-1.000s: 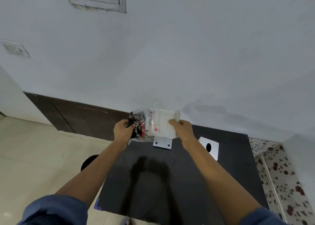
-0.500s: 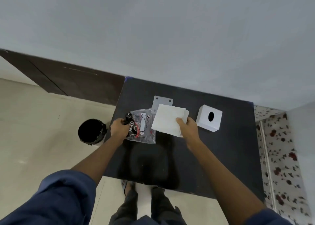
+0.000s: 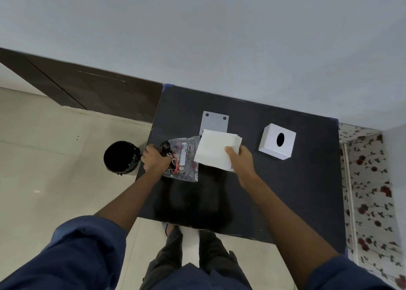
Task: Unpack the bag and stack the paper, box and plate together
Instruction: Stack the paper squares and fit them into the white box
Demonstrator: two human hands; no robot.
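Head view: my left hand [image 3: 155, 160] is closed on the bag [image 3: 181, 158] near the tabletop's [image 3: 296, 193] left edge. My right hand [image 3: 241, 161] pinches the paper [image 3: 214, 150] stack, thumb on top. The plate [image 3: 214, 123] lies just behind the paper toward the far edge; the box [image 3: 277, 141] sits right of my right hand, the nearer one. One bag, one paper stack, one plate, one box.

Both arms reach forward with blue sleeves pushed up. The left hand [image 3: 154, 160] is curled into a fist, knuckles up. The right hand [image 3: 241, 161] is pinching something, thumb on top, fingers tucked underneath.
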